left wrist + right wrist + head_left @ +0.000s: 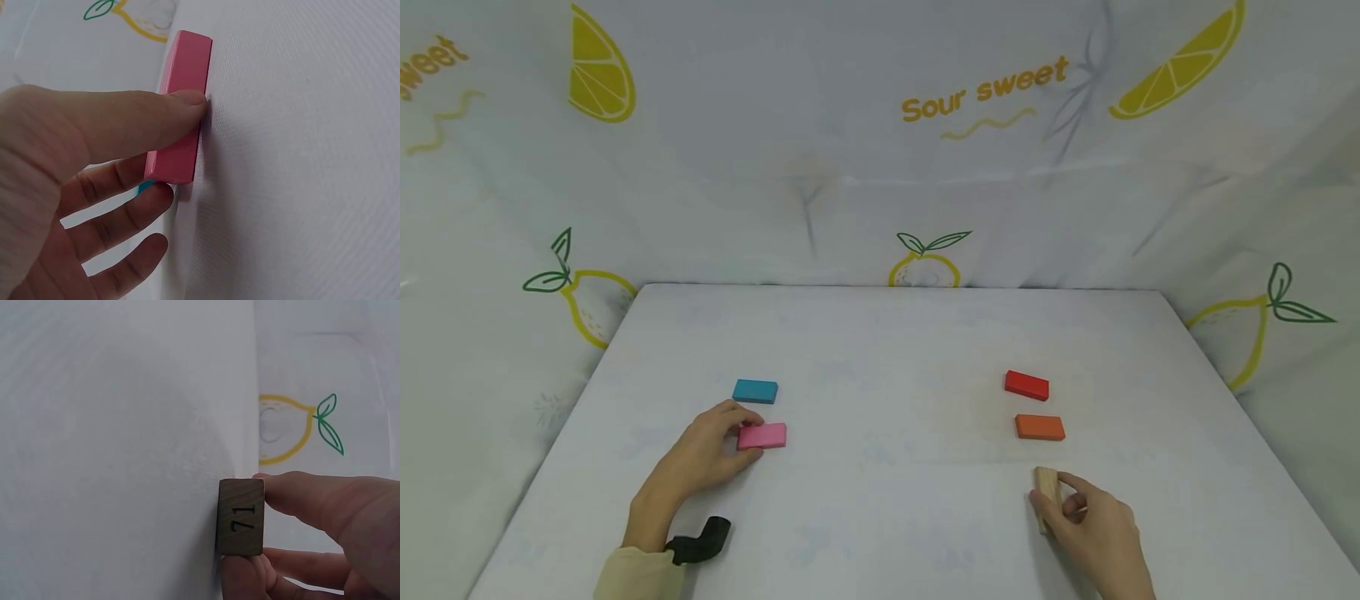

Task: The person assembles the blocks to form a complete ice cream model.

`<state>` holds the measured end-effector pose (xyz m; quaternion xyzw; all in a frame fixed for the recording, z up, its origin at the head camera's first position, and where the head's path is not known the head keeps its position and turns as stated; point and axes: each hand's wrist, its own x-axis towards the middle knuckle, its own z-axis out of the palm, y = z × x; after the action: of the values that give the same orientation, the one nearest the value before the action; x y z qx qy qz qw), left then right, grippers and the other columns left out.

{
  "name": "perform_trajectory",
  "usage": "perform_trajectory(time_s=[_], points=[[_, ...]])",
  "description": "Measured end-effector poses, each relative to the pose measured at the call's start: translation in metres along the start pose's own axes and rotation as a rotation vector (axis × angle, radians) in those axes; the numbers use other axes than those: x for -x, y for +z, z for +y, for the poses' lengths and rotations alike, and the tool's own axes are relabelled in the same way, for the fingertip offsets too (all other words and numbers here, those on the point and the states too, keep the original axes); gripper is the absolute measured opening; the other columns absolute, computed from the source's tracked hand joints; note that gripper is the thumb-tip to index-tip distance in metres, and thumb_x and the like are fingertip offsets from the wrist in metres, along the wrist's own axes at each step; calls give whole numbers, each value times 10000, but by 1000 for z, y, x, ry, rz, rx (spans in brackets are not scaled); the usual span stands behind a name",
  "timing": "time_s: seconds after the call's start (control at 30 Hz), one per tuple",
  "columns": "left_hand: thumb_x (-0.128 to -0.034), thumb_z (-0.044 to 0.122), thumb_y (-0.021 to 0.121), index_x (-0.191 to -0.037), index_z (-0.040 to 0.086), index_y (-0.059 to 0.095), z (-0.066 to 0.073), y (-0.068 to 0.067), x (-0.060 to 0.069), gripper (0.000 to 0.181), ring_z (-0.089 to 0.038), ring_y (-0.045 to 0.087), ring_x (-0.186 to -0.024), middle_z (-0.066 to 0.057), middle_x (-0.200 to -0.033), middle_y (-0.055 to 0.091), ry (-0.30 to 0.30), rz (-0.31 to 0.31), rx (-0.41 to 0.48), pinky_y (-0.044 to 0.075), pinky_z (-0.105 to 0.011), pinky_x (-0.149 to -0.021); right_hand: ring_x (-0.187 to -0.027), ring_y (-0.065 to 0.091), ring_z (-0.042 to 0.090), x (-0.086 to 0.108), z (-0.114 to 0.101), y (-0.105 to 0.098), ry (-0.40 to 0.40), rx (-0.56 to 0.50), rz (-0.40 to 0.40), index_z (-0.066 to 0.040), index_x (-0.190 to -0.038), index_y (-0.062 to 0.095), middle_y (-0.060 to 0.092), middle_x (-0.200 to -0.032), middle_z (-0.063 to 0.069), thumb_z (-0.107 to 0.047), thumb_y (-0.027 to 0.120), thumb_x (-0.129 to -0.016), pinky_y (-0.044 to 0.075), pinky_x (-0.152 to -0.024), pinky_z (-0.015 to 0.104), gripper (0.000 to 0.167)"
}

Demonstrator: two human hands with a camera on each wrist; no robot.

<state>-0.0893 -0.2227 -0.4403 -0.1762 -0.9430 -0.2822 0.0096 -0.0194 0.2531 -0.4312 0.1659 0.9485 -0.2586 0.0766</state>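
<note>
While the left hand (703, 450) pinches a pink block (763, 436), its lower fingers (128, 269) splay.

Screened-off work area, white table (887, 442), lemon-print sheeting (715, 150) around three sides

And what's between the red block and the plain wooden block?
The orange block lies between the red block and the wooden block in the head view.

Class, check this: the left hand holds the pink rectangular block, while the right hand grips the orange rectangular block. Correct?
No: the right hand grips the pale rectangular wooden block, not the orange block, as the head view shows. The left hand does hold the pink block.
</note>
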Motion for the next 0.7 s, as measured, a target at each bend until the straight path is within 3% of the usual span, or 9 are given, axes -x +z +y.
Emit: perform_trajectory(time_s=[0.5, 0.7], points=[[-793, 92, 853, -1051, 107, 723, 0, 5, -3, 290, -85, 602, -856, 35, -1002, 676, 52, 18, -17, 545, -292, -781, -673, 529, 144, -1, -12, 4, -23, -37, 14, 60, -1270, 651, 634, -727, 25, -334, 815, -849, 395, -553, 215, 599], [-802, 115, 854, -1066, 98, 727, 7, 8, -7, 293, -88, 574, -848, 13, -1004, 678, 21, 19, -26, 532, -280, -766, -666, 521, 128, 1, -21, 8, -50, -66, 15, 39, -1253, 674, 625, -718, 17, -343, 836, -830, 393, -550, 205, 593]])
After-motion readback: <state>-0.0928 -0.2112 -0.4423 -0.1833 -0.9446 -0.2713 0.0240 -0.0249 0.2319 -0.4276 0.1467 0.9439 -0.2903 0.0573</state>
